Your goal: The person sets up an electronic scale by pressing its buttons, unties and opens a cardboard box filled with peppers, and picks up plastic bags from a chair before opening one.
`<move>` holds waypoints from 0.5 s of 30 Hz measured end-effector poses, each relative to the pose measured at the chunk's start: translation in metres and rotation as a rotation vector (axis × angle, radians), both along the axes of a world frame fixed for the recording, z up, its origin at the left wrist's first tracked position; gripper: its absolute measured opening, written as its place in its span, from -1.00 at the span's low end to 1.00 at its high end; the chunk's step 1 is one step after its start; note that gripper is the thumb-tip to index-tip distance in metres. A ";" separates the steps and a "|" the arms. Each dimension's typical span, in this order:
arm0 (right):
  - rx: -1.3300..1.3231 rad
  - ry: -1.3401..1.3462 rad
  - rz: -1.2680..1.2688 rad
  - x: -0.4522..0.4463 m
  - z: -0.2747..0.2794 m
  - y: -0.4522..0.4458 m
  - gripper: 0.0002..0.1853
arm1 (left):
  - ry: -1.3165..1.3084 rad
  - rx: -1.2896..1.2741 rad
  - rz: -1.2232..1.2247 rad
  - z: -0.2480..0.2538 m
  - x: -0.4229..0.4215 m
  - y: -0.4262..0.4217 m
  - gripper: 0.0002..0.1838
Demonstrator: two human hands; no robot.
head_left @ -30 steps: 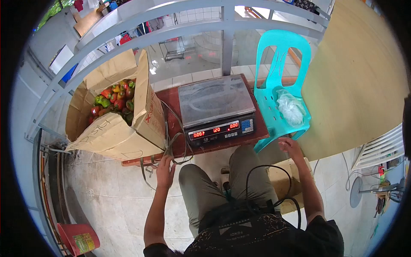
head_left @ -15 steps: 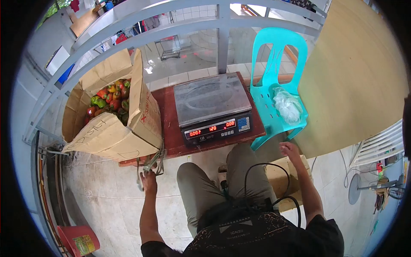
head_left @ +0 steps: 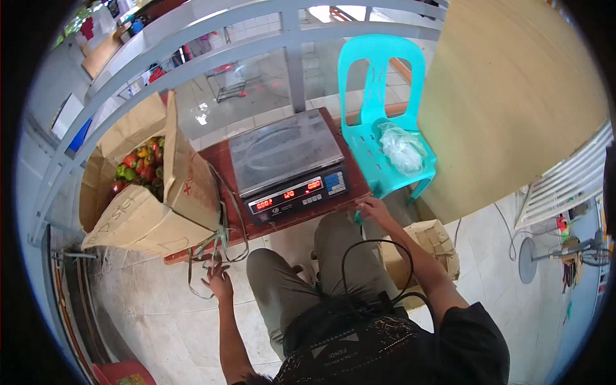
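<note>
My left hand (head_left: pixel 219 281) has its fingers spread just below the loose straps (head_left: pixel 219 239) that hang at the front left corner of the red table (head_left: pixel 269 228). My right hand (head_left: pixel 374 208) is at the table's front right corner, its fingers by the edge; whether it holds anything is too small to tell. A digital scale (head_left: pixel 287 154) with lit red digits and a bare plate sits on the table. Left of it stands an open cardboard box (head_left: pixel 151 218) with red and green peppers (head_left: pixel 142 165) inside.
A turquoise chair (head_left: pixel 369 154) holds a clear plastic bag (head_left: pixel 402 151). Beside it leans a large wooden board (head_left: pixel 507 102). An open carton (head_left: pixel 430 247) lies on the floor at right. Grey railings (head_left: pixel 293 70) run behind the table. A red bin (head_left: pixel 122 373) is at bottom left.
My left hand has opened from the straps, which were bunched at its fingers. My right hand has moved left to the table's corner. The view has shifted, so the table and chair appear further left.
</note>
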State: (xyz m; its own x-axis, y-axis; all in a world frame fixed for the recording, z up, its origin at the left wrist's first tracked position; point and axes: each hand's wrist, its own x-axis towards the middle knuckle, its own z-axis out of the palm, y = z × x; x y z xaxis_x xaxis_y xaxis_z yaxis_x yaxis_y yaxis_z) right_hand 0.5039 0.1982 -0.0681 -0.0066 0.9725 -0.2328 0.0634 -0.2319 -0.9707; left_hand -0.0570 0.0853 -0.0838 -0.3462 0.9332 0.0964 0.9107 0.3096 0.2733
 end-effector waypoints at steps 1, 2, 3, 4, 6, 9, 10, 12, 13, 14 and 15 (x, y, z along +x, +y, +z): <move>-0.026 0.029 -0.017 -0.001 -0.002 0.001 -0.72 | 0.101 0.006 -0.091 -0.006 0.000 -0.011 -0.67; -0.050 0.060 -0.035 0.003 -0.003 0.001 -0.71 | 0.202 0.016 -0.184 -0.013 -0.005 -0.020 -0.66; -0.063 0.049 -0.017 0.011 -0.004 0.000 -0.69 | 0.305 0.031 -0.275 -0.018 -0.007 -0.023 -0.65; -0.074 0.038 0.004 0.021 -0.005 0.000 -0.67 | 0.206 0.020 -0.241 -0.016 -0.004 -0.024 -0.65; -0.092 0.032 0.014 0.041 -0.011 0.001 -0.65 | 0.013 -0.006 -0.157 -0.002 0.001 -0.029 -0.65; -0.115 -0.017 -0.018 0.086 -0.015 -0.001 -0.66 | -0.239 0.153 -0.039 0.033 0.009 -0.035 -0.63; -0.119 -0.065 -0.035 0.097 -0.011 -0.003 -0.66 | -0.296 0.416 -0.057 0.027 0.008 -0.035 -0.67; -0.133 -0.038 -0.045 0.118 -0.006 -0.001 -0.67 | -0.313 0.535 0.001 0.060 0.020 -0.035 -0.71; -0.125 -0.093 -0.027 0.123 0.004 -0.001 -0.67 | -0.315 0.598 0.030 0.084 0.028 -0.031 -0.73; -0.113 -0.149 -0.015 0.126 0.017 0.000 -0.67 | -0.293 0.655 0.051 0.111 0.034 -0.027 -0.79; -0.120 -0.170 -0.018 0.125 0.027 0.004 -0.67 | -0.295 0.717 0.026 0.142 0.039 -0.020 -0.80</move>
State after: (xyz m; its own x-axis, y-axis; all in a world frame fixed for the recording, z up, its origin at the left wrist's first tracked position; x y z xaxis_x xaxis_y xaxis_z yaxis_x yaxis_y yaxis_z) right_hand 0.6293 0.2027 -0.0407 0.0595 0.9373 -0.3435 0.2186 -0.3480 -0.9117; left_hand -0.0180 0.0651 0.0586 -0.4724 0.6688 0.5741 0.7641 -0.0139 0.6450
